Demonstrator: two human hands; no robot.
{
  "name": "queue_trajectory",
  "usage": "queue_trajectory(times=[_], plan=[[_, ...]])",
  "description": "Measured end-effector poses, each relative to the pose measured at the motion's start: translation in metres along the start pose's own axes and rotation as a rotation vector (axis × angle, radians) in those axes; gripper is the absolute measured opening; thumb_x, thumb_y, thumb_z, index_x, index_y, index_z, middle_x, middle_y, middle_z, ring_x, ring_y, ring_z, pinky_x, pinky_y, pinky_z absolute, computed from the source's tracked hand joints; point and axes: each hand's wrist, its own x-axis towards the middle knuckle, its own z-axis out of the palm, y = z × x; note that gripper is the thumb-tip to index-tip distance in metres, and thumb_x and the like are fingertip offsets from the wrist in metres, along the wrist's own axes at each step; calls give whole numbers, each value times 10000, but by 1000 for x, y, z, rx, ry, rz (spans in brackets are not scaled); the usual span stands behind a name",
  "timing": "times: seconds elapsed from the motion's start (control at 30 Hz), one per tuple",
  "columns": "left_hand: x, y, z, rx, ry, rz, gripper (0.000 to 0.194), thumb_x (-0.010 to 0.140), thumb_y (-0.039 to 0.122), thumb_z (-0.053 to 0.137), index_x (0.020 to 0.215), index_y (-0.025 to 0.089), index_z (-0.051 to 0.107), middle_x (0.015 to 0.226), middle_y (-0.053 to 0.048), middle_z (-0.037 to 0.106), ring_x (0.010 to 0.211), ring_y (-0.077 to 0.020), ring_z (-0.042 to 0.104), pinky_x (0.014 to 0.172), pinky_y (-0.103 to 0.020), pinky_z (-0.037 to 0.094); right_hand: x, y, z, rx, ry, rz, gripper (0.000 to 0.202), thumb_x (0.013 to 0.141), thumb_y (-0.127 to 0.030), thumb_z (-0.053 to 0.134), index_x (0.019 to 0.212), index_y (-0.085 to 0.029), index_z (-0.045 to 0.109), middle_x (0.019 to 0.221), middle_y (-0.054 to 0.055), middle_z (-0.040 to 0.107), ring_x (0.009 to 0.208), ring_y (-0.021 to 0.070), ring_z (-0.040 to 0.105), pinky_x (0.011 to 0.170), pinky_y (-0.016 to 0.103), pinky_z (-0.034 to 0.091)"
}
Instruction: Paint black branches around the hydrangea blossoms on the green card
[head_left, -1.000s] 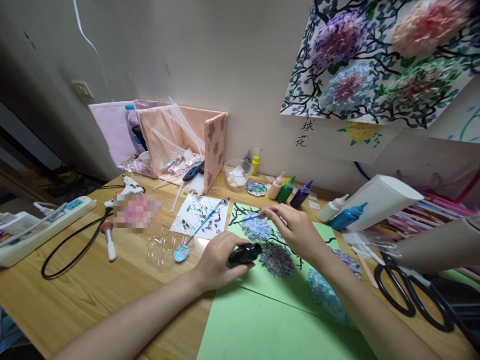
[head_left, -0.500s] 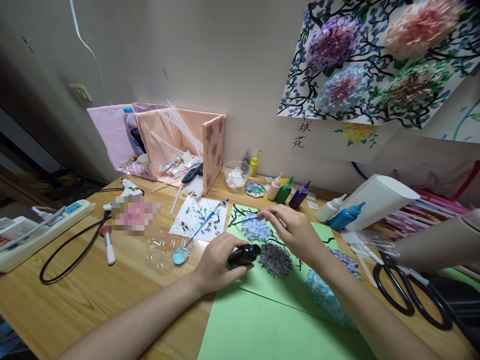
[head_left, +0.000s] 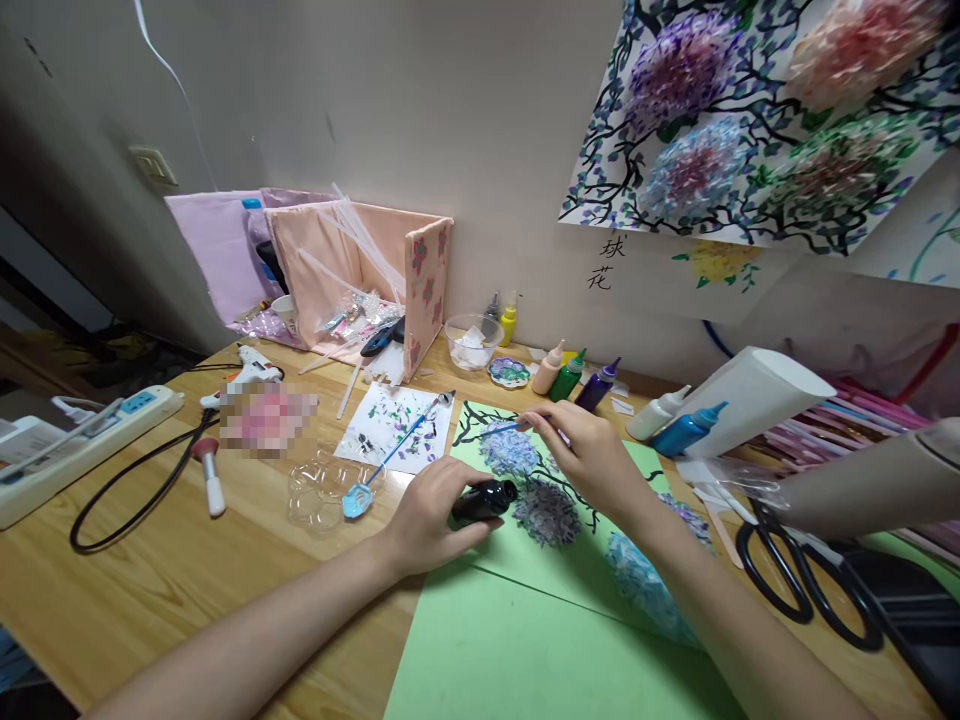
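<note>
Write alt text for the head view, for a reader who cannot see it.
The right hand holds a thin blue brush over flower clusters painted on green paper, while the left hand grips a small black bottle on its side. Paint bottles and scissors lie around the wooden table.

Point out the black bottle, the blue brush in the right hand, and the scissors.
black bottle (head_left: 484, 499): head view, on the middle of its body, beside the left hand's fingers.
blue brush (head_left: 501, 429): head view, on the handle left of the fingertips.
scissors (head_left: 780, 580): head view, on the near black handle loop.
</note>
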Motion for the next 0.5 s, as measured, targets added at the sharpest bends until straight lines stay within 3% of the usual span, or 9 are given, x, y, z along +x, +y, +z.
queue_trajectory(times=[0.5], plan=[[0,-1,1,-16,-3,-16,344,767,274,615,1081,190,502,949,-63,629,866,-182,558,760,-328,442,-2,-5,3,121,-13,-27,232,935,-300,397,918,-200,605,913,43,664,862,164,606,752,282,454]])
